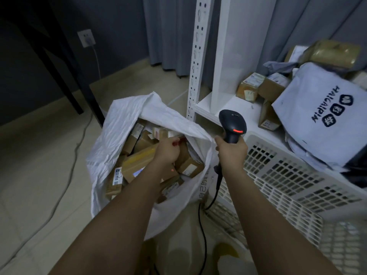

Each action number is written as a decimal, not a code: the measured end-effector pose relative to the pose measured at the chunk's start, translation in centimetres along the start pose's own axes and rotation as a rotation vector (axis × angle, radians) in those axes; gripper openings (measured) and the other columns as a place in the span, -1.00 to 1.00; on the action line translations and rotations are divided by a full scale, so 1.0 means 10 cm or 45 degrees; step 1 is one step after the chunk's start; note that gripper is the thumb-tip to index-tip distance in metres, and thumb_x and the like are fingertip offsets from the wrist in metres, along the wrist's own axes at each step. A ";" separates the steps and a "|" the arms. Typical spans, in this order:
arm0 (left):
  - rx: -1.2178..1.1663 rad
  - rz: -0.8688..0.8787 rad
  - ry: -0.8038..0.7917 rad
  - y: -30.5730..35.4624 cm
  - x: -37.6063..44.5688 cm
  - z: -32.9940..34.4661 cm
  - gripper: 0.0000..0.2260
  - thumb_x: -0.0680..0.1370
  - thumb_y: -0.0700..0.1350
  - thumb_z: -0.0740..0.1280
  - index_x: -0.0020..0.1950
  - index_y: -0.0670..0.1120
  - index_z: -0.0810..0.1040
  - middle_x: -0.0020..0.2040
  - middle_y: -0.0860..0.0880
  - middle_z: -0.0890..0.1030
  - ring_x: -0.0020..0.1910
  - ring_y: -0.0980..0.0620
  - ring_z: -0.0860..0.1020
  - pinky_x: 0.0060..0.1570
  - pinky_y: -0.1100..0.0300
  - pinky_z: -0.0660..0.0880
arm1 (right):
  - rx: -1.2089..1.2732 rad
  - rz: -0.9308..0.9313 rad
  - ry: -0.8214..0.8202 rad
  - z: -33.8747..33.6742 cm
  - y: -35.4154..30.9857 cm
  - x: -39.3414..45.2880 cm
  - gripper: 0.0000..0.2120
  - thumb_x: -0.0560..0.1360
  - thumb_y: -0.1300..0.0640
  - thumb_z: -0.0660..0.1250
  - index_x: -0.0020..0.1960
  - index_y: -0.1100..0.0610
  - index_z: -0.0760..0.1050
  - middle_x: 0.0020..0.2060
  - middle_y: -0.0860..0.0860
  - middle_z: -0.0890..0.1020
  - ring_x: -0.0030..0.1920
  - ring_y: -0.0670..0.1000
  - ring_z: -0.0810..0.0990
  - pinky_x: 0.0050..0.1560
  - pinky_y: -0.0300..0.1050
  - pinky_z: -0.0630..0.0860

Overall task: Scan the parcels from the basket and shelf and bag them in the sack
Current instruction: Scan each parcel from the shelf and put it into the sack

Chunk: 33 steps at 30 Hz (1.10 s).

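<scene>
Two bare forearms reach forward: the right hand (231,153) grips a black barcode scanner (232,126) and seems to pinch the rim of the white sack (119,124) too. The left hand (167,151) is down in the sack's mouth among brown parcels (137,165), fingers hidden. A white basket (282,175) stands against the shelf's (234,108) front edge.

- Dim indoor light overall; the upper left of the frame sinks into near-black.
- The brightest surfaces are the white shelf (224,102) and sack (123,118), centre and right (no hard glare).
- Forearms at the bottom edge are dark and soft.
- Wide-angle bending curves the edges; fine detail is slightly smeared throughout.
</scene>
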<state>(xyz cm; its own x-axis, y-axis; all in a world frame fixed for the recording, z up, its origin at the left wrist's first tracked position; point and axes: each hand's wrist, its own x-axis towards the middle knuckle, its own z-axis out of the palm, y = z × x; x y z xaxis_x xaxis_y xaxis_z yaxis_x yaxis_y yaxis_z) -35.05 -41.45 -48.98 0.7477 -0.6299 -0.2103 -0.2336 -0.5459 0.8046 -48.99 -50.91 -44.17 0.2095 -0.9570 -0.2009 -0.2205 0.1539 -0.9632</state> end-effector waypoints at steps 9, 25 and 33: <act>-0.069 0.081 -0.004 0.88 -1.17 -0.16 -0.74 0.60 -0.22 0.19 0.24 -0.12 0.54 0.14 -0.03 0.54 -0.04 0.04 0.54 -0.05 0.28 0.49 | 0.156 0.014 -0.105 -1.09 -0.48 -0.81 -0.88 0.51 0.18 0.39 0.00 0.18 0.51 -0.28 0.08 0.57 -0.36 -0.03 0.53 -0.28 -0.14 0.46; -0.075 0.390 -0.182 2.42 -2.75 0.44 -0.73 0.59 -0.20 0.20 0.28 -0.12 0.48 0.12 -0.12 0.54 -0.17 -0.01 0.50 -0.20 0.18 0.44 | 0.302 -0.270 0.084 -3.06 -1.31 -1.62 -0.80 0.48 0.15 0.41 0.06 0.19 0.52 -0.30 0.01 0.57 -0.31 0.02 0.56 -0.24 -0.08 0.47; 0.223 0.221 -0.304 1.85 -1.82 1.00 -0.67 0.58 -0.22 0.24 0.35 -0.22 0.43 0.30 -0.22 0.49 0.17 -0.19 0.51 0.05 0.11 0.43 | 0.259 -0.070 0.062 -3.03 -0.78 -0.98 -0.87 0.50 0.16 0.40 0.02 0.14 0.51 -0.32 0.04 0.55 -0.38 -0.03 0.51 -0.32 -0.15 0.45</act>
<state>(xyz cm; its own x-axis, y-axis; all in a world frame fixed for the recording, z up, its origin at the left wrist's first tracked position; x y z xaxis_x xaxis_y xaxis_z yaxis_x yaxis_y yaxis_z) -59.14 -45.62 -35.81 0.5255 -0.8219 -0.2198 -0.4632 -0.4931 0.7364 -78.23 -50.17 -29.30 0.1688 -0.9752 -0.1431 -0.0122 0.1431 -0.9896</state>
